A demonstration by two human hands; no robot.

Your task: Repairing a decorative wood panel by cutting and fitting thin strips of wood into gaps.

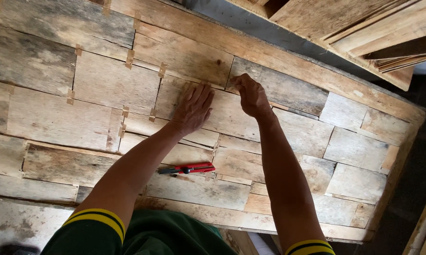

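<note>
Two hands are up on the wooden panel (57, 118), both yours, side by side near its far edge. Your left hand (193, 107) lies flat and released, fingers (201, 94) stretched out and close together, palm pressed down on a pale veneer piece (222, 115); it grips nothing, it only bears on the wood. Your right hand (251, 97) sits just beside it, half curled, the fingertips bent down and touching the seam where that pale piece meets a grey weathered piece (281, 89) beyond your knuckles. Whether those fingertips pinch anything small you cannot tell, since they are folded under and away from the camera. Between the two hands the pale piece shows bare. Small tan tape strips (129, 57) bridge the joints to the left of your left hand, several in a scattered line. Nearer to you than the left wrist, between your two forearms, a red utility knife (188, 168) lies flat on the panel, untouched, well apart from either hand. Beyond your right hand, past the panel's far edge, stacked wooden boards (354, 28) lean at an angle.
</note>
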